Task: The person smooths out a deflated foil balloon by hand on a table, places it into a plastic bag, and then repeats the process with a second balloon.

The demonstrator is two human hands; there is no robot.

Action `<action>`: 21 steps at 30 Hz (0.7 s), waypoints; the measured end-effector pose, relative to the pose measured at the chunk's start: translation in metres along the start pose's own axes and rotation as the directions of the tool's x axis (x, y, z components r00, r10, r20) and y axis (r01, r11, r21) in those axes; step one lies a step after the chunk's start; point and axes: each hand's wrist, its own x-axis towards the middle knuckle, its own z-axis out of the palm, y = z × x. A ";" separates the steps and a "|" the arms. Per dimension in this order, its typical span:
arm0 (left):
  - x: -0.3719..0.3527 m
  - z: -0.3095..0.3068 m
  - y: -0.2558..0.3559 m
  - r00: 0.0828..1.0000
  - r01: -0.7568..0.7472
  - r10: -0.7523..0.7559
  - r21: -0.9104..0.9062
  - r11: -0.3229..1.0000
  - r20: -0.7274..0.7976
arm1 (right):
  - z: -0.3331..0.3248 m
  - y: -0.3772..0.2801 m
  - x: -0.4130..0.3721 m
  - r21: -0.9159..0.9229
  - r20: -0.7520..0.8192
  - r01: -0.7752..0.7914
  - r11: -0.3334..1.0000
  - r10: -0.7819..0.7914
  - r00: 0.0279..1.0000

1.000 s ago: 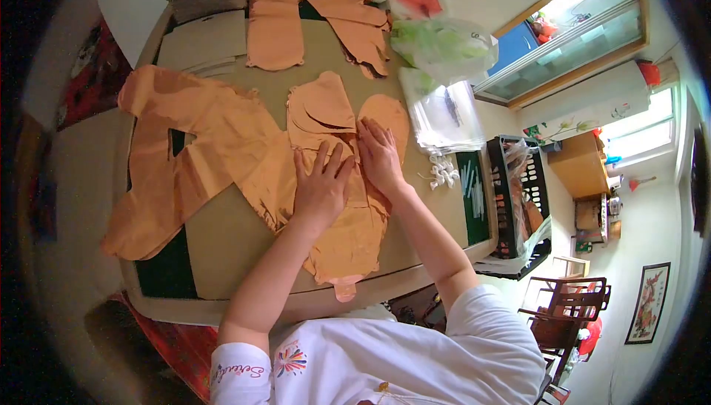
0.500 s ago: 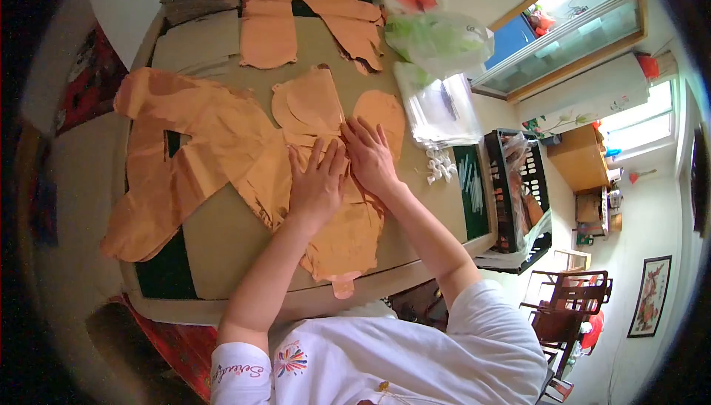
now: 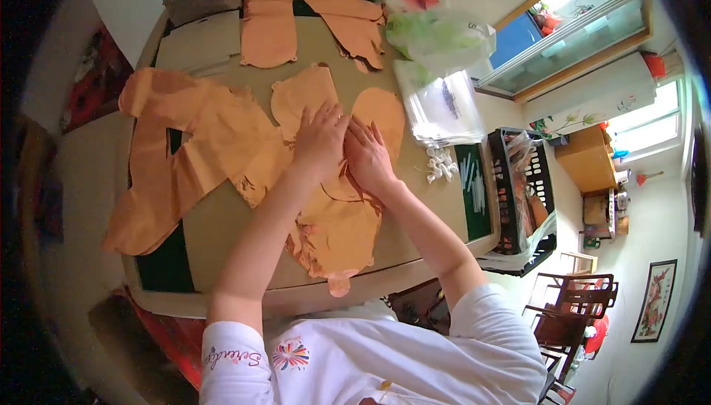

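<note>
Cut-outs (image 3: 192,146) of orange sheet cover the tabletop (image 3: 222,220).
Head view: left hand (image 3: 320,135) and right hand (image 3: 368,159) touch side by side, each grip released, palms flat on the middle orange piece (image 3: 337,231); clear bags (image 3: 444,112) lie just right.

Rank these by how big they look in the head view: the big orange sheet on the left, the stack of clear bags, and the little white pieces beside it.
Largest: the orange sheet.
Next: the stack of clear bags.
Smallest: the white pieces, by a wide margin.
</note>
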 end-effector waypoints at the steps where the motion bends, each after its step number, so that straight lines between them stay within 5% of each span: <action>1: 0.003 0.006 -0.006 0.999 0.014 -0.014 -0.009 1.000 0.044 | 0.004 0.002 -0.001 0.001 -0.004 -0.010 1.000 0.010 1.000; 4: 0.001 0.018 -0.020 0.997 0.004 -0.013 0.113 0.994 0.077 | 0.004 0.003 -0.002 0.008 -0.023 -0.005 1.000 0.005 1.000; 10: 0.003 0.021 -0.024 0.999 -0.029 0.033 0.097 0.995 -0.043 | -0.001 0.001 0.000 0.049 0.009 0.015 0.999 -0.016 1.000; 21: 0.030 0.032 -0.029 0.994 -0.104 0.105 0.094 0.990 -0.011 | -0.001 0.000 -0.001 0.026 -0.008 0.010 1.000 -0.010 1.000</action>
